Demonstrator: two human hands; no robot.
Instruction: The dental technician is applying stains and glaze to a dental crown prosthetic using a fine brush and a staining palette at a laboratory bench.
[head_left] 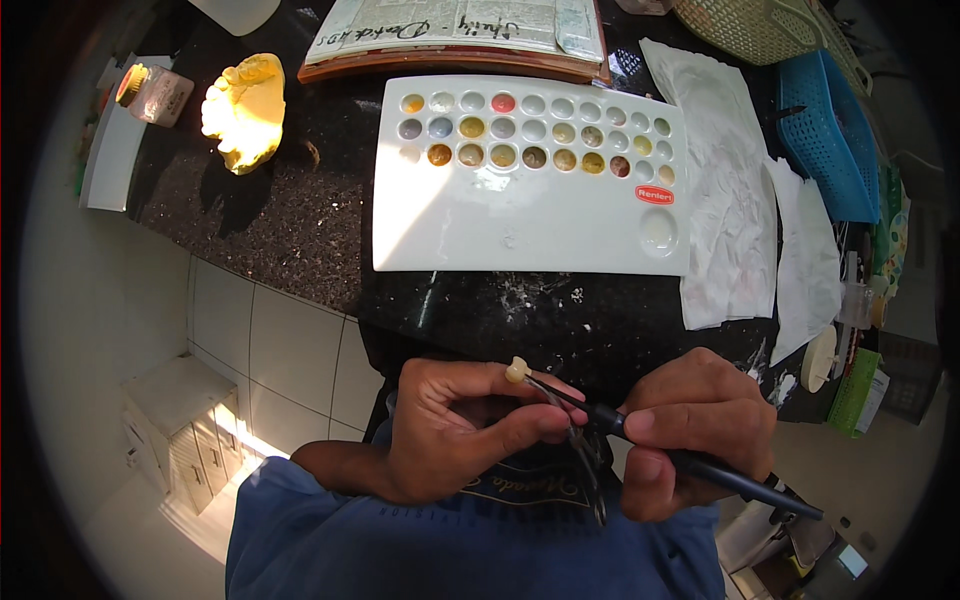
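Near the table's front edge, my left hand [455,425] is closed around slim metal forceps [588,470], whose handles trail down toward my shirt. At its index fingertip sits a small cream tooth-shaped crown [517,370]; whether the forceps tips grip it is hidden. My right hand [705,425] pinches a black-handled fine brush [735,478]. The brush's thin dark tip points left and reaches close to the crown, perhaps touching it. Beyond both hands lies a white mixing palette [450,235] with rows of small round wells, several holding yellow, brown, grey and red colours.
A pale yellow dental cast [245,110] and a small lidded jar [160,97] stand at the far left. Behind the palette lies a paper-covered board [450,60]. Crumpled white tissue [720,220], a blue basket [830,150] and a green box [853,395] are on the right.
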